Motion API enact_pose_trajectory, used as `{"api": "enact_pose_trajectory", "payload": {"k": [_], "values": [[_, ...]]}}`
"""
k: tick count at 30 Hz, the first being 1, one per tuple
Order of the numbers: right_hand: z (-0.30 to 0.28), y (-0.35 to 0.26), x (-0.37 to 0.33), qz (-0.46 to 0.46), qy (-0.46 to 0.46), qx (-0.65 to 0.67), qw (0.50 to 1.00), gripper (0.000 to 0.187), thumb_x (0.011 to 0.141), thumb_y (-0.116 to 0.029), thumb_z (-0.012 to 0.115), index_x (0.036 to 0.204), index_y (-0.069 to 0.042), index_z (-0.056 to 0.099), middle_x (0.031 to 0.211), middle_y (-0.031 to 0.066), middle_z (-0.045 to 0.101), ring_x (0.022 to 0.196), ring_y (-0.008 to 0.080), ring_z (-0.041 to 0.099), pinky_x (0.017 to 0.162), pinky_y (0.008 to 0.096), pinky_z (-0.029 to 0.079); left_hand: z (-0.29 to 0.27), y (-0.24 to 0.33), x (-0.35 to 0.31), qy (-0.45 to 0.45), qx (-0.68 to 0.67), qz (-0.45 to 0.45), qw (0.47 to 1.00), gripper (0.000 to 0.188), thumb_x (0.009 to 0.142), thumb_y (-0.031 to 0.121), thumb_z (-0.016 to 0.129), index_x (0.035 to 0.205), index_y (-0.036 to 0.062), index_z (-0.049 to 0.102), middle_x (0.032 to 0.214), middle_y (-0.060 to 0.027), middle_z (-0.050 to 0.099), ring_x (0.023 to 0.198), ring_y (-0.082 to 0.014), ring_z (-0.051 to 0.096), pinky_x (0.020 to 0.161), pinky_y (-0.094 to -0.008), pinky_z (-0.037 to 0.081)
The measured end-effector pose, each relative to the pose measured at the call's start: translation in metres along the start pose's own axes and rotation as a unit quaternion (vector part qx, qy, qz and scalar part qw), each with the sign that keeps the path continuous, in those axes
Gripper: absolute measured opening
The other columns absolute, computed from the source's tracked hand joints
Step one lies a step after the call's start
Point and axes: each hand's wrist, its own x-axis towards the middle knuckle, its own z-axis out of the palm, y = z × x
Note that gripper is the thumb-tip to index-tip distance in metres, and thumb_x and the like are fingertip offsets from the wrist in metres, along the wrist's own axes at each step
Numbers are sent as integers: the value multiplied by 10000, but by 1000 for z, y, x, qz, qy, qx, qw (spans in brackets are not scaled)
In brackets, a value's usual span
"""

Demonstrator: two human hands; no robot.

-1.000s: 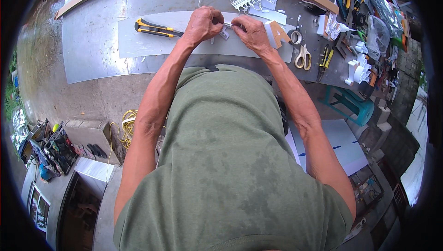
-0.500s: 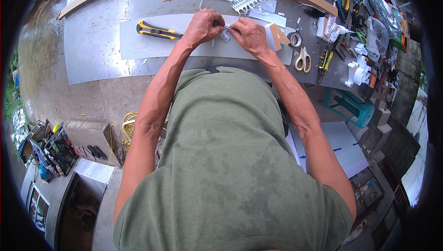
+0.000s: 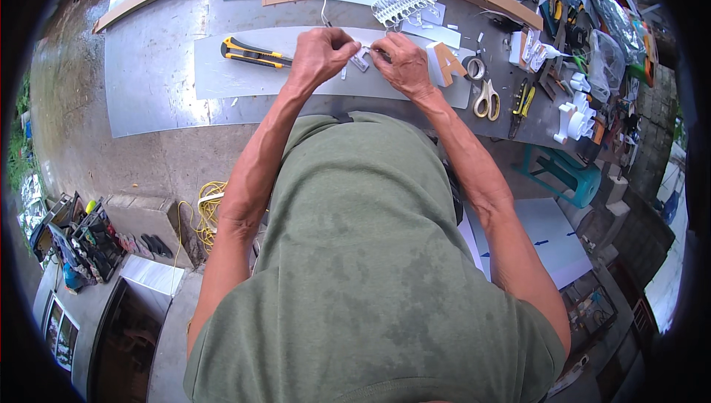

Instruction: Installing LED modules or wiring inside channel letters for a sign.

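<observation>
Right of the cutter (image 3: pixel 255 53), left hand (image 3: pixel 320 57) and right hand (image 3: pixel 404 65) were curled in at a clear piece (image 3: pixel 360 61), couldn't tell if gripping, looked like fiddly fingertip handling, next move probably needed steadiness.

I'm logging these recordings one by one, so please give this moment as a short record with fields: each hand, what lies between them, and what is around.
Left hand: fingertips drawn together above the grey sheet; grip too small to tell
Right hand: fingertips drawn together, close to the left hand; grip also unclear
Between hands: small pale piece
Left of hands: yellow-and-black box cutter, lying on the sheet
Right of hands: scissors
Beyond hands: bundle of white wires
</observation>
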Motion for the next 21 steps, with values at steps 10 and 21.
{"api": "enact_pose_trajectory", "payload": {"k": [10,21], "values": [[-3,-17,-8,-82,81,-99,988,168,790,-122,774,883,-109,635,812,31,601,823,218,584,755,380,404,10,4,-15,-127,-364,-351,853,397,1000,354,688,1068,-36,718,818,-77,733,527,-43,552,401,-193,353],[-12,-19,-7,-8,-51,62,997,107,900,-146,714,992,-93,703,894,49,672,866,250,602,800,395,461,17,-12,-27,-97,-271,-253,924,228,999,234,695,995,12,743,797,-44,728,573,-29,550,451,-201,368]]}}
